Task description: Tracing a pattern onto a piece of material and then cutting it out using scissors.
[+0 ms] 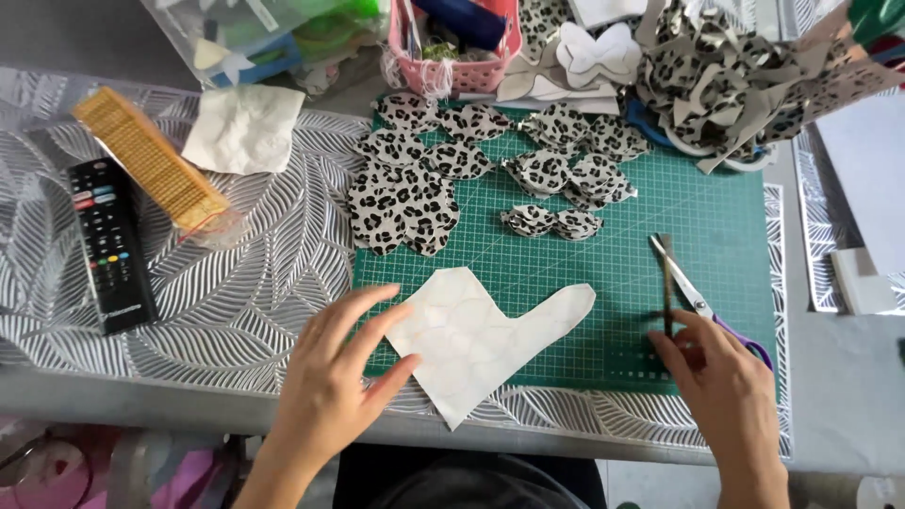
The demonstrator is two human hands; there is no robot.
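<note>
My left hand (337, 377) rests flat on the near left edge of a white fabric piece (481, 335) with faint traced outlines, which lies on the green cutting mat (698, 217). My right hand (721, 386) has its fingers on a thin dark stick-like tool (666, 283) standing on the mat; the tool is blurred. Scissors with purple handles (698, 300) lie just beside that hand, their blades pointing up-left. Several leopard-print cut shapes (405, 203) lie spread over the far part of the mat.
A black remote control (108, 245) and a yellow packet in clear wrap (151, 160) lie on the silver leaf-pattern cover at left. A pink basket (452, 47), white cut-outs and a heap of leopard-print scraps (735, 75) crowd the far edge. The table's near edge runs below my hands.
</note>
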